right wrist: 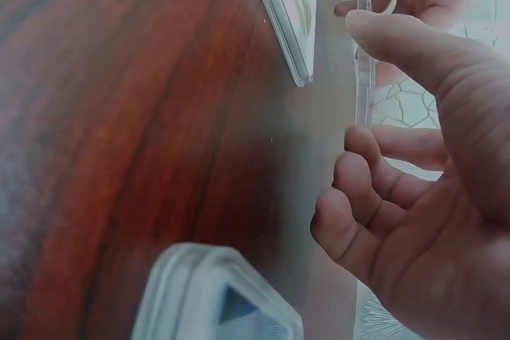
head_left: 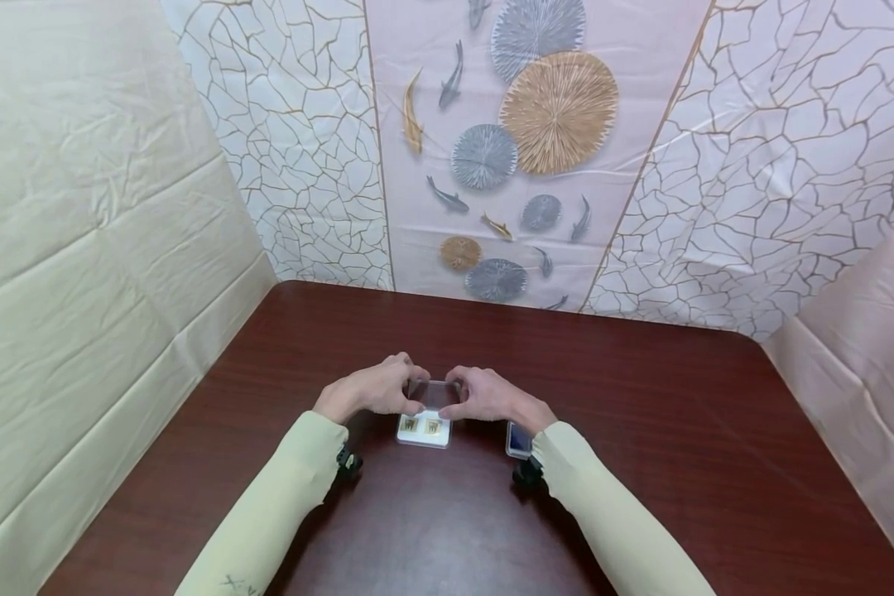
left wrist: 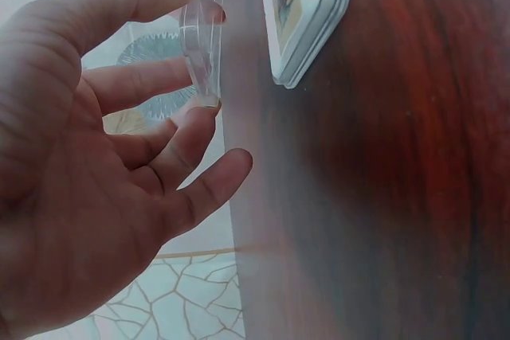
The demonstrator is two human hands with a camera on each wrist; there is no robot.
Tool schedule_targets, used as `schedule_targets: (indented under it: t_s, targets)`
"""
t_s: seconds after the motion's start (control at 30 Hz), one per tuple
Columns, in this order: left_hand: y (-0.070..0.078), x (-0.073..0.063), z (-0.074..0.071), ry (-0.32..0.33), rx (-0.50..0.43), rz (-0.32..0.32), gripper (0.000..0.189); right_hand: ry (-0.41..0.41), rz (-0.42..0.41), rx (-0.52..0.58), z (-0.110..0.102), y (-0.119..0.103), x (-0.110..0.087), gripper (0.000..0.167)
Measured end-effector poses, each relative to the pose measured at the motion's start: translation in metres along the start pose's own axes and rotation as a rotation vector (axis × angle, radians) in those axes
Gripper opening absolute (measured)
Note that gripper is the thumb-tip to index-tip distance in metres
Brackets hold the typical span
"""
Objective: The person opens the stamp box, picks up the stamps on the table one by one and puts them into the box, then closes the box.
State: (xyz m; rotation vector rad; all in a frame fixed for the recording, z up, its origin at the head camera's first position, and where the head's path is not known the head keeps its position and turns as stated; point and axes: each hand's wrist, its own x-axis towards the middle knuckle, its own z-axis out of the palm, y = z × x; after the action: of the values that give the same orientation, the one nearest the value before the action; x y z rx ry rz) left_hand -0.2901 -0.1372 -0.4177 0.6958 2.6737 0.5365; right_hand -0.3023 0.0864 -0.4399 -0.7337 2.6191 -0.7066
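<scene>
A clear plastic lid (head_left: 434,396) is held between both hands over the table. My left hand (head_left: 376,388) pinches its left side between thumb and fingers; in the left wrist view the lid (left wrist: 204,45) appears edge-on and the little finger stands free. On the opposite side my right hand (head_left: 487,394) grips it, thumb on the near edge and fingers at the far one. Just nearer to me, apart from the lid, a shallow white case (head_left: 425,439) lies flat with two gold-coloured pieces (head_left: 433,426) visible inside. Its far part is hidden beneath the lid and hands.
A second clear-edged case (head_left: 518,442) with a dark blue inside lies by the right wrist, partly covered by it. The dark red-brown wooden table (head_left: 685,447) meets patterned cloth walls (head_left: 328,149) at the back and sides.
</scene>
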Motion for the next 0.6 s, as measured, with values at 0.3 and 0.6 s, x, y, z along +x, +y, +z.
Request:
schedule_targets:
  t_s: [0.3, 0.6]
  targets:
    - [0.0, -0.007, 0.004, -0.006, -0.011, 0.015, 0.055, 0.028, 0.004, 0.006, 0.005, -0.007, -0.011, 0.055]
    - [0.0, -0.016, 0.01, -0.002, -0.004, 0.02, 0.056, 0.076, -0.006, -0.042, 0.015, -0.018, -0.022, 0.059]
